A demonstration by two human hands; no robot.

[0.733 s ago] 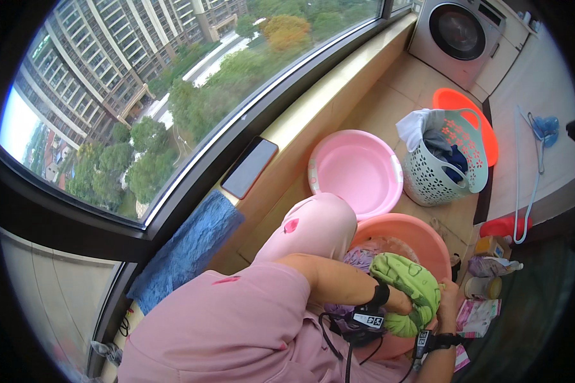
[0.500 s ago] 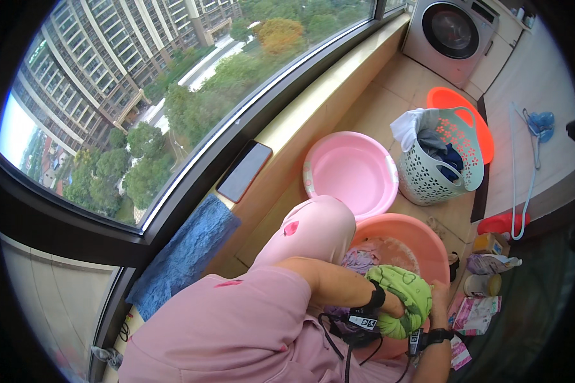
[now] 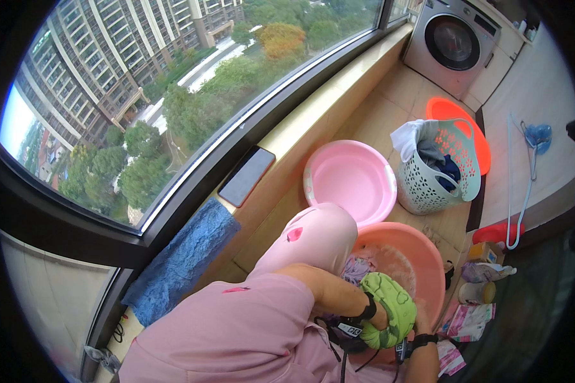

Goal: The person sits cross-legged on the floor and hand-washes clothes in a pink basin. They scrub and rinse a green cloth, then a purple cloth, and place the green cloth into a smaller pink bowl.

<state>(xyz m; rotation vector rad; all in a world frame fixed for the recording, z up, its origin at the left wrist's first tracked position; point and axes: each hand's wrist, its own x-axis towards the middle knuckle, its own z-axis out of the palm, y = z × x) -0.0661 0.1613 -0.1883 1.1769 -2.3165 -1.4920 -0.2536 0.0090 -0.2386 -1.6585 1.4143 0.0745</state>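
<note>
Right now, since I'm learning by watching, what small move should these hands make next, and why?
Perhaps squeeze the bunched green patterned cloth: the left hand is against its folds, the right hand at its right edge, and the peach basin lies beneath.

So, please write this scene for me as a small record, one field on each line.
Left hand: against the green cloth, grip partly hidden
Right hand: at the cloth's right side, grip unclear
Peach basin: below the hands, with purplish cloth inside
Pink basin: next to the peach basin
Laundry basket: pale green, holding clothes
Phone: on window ledge
Washing machine: far end
</note>
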